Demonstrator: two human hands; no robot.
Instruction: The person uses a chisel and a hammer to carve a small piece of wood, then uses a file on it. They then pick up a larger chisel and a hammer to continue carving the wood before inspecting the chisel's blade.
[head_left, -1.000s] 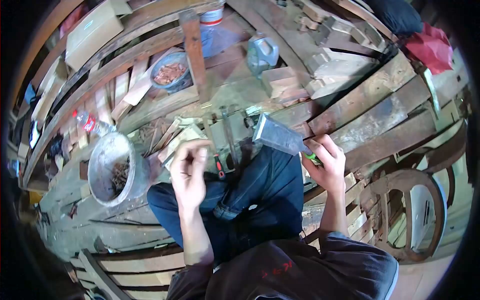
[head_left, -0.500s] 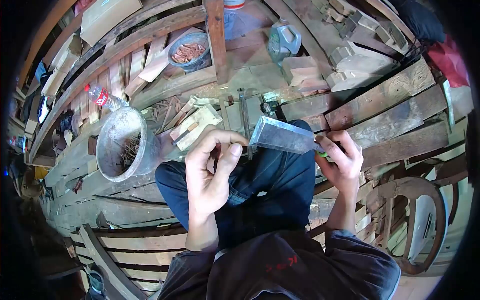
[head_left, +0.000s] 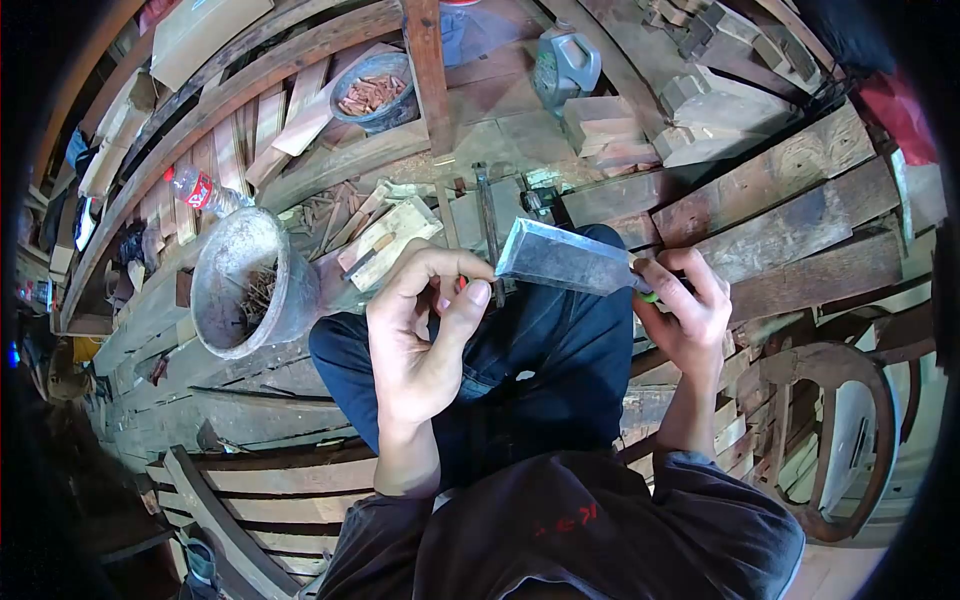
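A wide flat metal blade (head_left: 565, 262) with a bright bevelled left edge is held level above my knees. My right hand (head_left: 685, 308) pinches its narrow right end, where a bit of green shows. My left hand (head_left: 425, 325) is at the blade's left end, thumb and forefinger curled close together near the edge. Something small and red or orange shows between those fingers, too small to name. Beyond my left hand, a small knife lies on a pale wood block (head_left: 405, 235).
A whitish bucket (head_left: 225, 330) with nails or sticks stands left, beside a bottle (head_left: 205, 192). Farther off are a tub of wooden pegs (head_left: 345, 75), a grey-green jug (head_left: 566, 65) and wood blocks (head_left: 715, 115). A curved wooden frame (head_left: 880, 430) is at right.
The blade and both hands have shifted only slightly, the blade a little up and left. More of the red or orange spot shows at my left fingers. The view has tilted slightly.
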